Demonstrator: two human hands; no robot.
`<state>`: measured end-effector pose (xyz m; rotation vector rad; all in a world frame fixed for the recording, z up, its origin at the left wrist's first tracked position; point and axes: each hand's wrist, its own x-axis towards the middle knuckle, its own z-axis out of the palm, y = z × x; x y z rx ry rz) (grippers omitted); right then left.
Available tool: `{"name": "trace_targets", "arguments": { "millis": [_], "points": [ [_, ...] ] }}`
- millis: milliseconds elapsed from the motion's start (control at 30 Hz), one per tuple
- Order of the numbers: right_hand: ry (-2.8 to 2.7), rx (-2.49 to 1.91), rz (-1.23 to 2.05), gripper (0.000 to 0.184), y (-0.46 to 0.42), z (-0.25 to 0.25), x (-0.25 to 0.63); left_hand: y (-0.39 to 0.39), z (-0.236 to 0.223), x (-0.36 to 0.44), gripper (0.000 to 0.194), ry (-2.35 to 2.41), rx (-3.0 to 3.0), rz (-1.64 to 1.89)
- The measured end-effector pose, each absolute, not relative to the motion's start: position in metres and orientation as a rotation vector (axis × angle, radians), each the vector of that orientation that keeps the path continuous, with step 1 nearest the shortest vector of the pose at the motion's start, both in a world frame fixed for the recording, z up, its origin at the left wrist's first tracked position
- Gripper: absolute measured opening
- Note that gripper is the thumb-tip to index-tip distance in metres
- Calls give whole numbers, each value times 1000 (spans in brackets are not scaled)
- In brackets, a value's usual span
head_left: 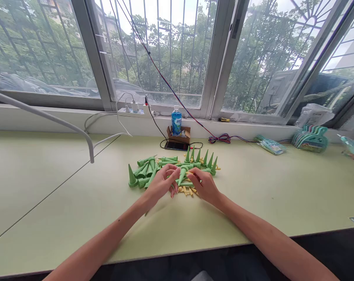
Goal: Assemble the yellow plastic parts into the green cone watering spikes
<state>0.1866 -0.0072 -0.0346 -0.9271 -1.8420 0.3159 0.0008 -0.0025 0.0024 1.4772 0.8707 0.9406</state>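
My left hand (pixel 161 182) is closed on a green plastic cone-shaped spike (pixel 182 175), which points down with its wide collar up. At the collar's right side, my right hand (pixel 205 185) pinches a small yellow plastic piece (pixel 189 173); whether it sits inside the collar I cannot tell. More green spikes (pixel 143 171) lie in a pile to the left and behind my hands. A row of upright green spikes (pixel 205 158) stands at the back right, with yellow bits around them. Several loose yellow pieces (pixel 191 191) lie under and between my hands.
Behind the pile are a phone (pixel 177 146) and a cardboard box (pixel 186 135) with a blue bottle (pixel 176 121). A coiled cable (pixel 220 138) lies near the wall. Packaged items (pixel 271 146) and teal hangers (pixel 310 139) sit at right. A white tube (pixel 62 121) crosses the left.
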Motion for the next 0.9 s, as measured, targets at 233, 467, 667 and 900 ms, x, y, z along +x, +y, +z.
{"name": "trace_targets", "arguments": {
  "millis": [233, 467, 667, 900],
  "points": [
    [-1927, -867, 322, 24, -6, -36, 189, -2, 2, -2, 46, 826, 1455, 894],
    [-1912, -853, 332, 37, -7, -38, 188, -2, -4, -4, 45, 772, 1698, 936],
    [-1882, -863, 384, 44, -7, -38, 186, -3, -12, -3, 35, 861, 2032, 1031],
    [-1806, -899, 360, 44, -9, -36, 184, -3, -12, -1, 42, 923, 1969, 1056]
  ]
}}
